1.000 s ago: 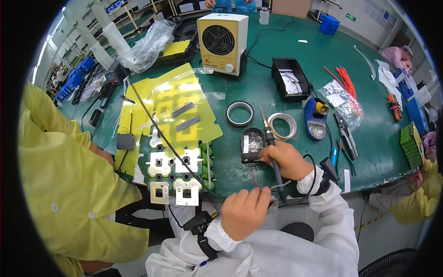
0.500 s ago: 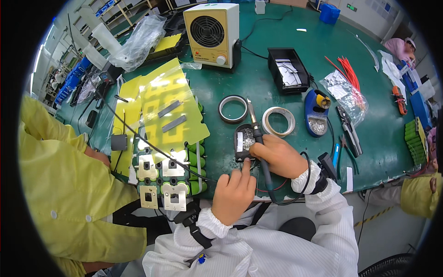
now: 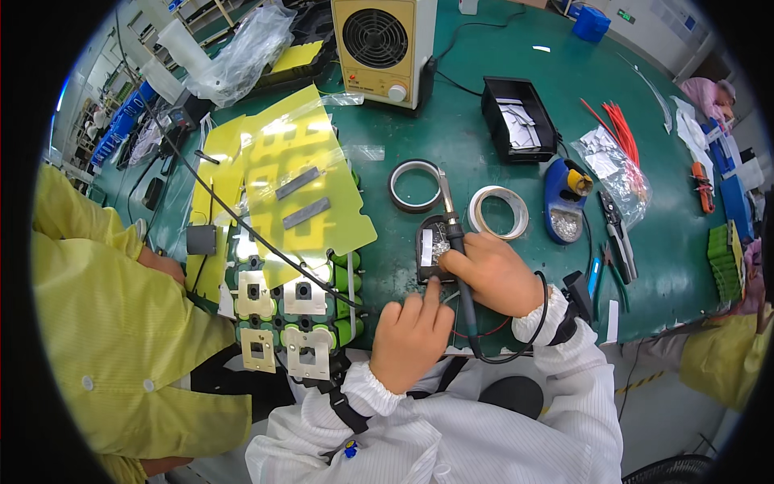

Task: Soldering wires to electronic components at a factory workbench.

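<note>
And the left hand (image 3: 413,335) is at the tray now, its index fingertip touching the near wall, where a second ago it was well short; the other fingers bend close together, and whether they pinch anything I can't tell. Just right of it, the right hand (image 3: 501,276) has its fingers wrapped round the soldering iron (image 3: 468,315), same as before. The black tray (image 3: 426,273) sits beyond the left fingertips; farther on, the iron's tip points between two tape rolls (image 3: 474,210).
</note>
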`<state>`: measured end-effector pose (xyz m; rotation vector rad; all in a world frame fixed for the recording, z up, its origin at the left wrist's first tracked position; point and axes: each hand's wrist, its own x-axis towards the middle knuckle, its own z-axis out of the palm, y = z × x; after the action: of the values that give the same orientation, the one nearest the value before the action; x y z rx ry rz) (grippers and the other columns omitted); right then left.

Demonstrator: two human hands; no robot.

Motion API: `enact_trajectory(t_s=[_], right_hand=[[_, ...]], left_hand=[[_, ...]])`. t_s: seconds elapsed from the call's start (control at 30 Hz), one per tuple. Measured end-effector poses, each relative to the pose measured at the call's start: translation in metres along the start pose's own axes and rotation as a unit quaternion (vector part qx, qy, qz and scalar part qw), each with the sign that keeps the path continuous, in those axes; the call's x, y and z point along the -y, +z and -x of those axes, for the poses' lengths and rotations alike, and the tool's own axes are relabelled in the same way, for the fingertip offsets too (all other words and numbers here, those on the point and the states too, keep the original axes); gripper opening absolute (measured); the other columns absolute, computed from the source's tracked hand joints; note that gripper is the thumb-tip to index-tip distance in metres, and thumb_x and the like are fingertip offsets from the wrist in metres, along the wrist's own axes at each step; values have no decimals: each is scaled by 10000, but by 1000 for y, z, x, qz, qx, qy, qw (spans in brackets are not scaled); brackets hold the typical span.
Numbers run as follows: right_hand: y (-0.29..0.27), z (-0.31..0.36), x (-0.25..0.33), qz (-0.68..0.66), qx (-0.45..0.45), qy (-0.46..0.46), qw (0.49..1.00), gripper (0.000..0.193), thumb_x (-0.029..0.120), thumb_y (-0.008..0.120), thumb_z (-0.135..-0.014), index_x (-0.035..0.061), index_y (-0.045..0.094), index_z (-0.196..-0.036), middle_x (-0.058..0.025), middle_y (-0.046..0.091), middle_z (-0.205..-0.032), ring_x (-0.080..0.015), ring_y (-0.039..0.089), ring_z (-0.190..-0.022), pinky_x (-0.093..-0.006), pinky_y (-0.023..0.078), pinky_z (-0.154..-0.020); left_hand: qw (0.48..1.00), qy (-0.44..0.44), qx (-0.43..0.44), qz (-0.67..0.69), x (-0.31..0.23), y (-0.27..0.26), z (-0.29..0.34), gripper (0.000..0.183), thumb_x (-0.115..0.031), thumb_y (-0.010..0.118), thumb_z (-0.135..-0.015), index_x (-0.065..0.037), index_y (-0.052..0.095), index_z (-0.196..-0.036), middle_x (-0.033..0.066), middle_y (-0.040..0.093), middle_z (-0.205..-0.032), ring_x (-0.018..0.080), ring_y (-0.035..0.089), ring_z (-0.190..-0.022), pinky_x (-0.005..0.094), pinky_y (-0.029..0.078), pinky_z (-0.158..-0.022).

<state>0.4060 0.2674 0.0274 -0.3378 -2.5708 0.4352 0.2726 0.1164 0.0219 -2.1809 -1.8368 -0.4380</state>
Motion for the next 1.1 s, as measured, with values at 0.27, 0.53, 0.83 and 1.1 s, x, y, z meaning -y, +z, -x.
enact_trajectory(t_s=[0.27, 0.53, 0.83, 1.1], right_hand=[[-2, -1, -2, 51, 38, -43, 997, 186, 95, 676, -744, 91, 593, -911, -57, 503, -704, -248, 552, -737, -376, 428, -662], [4, -6, -16, -26, 19, -4, 999, 247, 49, 703, -738, 96, 592, -953, -70, 528, -751, -262, 567, -745, -386, 437, -641], [12, -1, -34, -189, 5, 62, 980, 235, -13, 697, -739, 92, 599, -925, -46, 560, -772, -263, 569, -775, -377, 448, -655], [2, -3, -35, -199, 20, 65, 978, 176, -18, 691, -772, 86, 631, -901, -36, 584, -798, -257, 568, -792, -362, 458, -668]], left_hand=[[1000, 3, -6, -11, 2, 6, 2, 97, -124, 629, -779, -89, 539, -786, 193, 700, -1196, 200, 584, -887, 326, 364, -653], [1000, -10, -16, -10, 1, 10, -1, 104, -102, 646, -773, -67, 550, -794, 168, 708, -1167, 208, 550, -805, 338, 369, -659], [999, -34, -5, -4, -2, 9, -3, 107, -99, 667, -803, -80, 565, -829, 130, 727, -1133, 189, 534, -773, 337, 372, -671], [997, -63, -11, 36, -3, 7, -6, 150, -93, 695, -795, -71, 550, -822, 132, 732, -1120, 210, 540, -777, 357, 385, -688]])
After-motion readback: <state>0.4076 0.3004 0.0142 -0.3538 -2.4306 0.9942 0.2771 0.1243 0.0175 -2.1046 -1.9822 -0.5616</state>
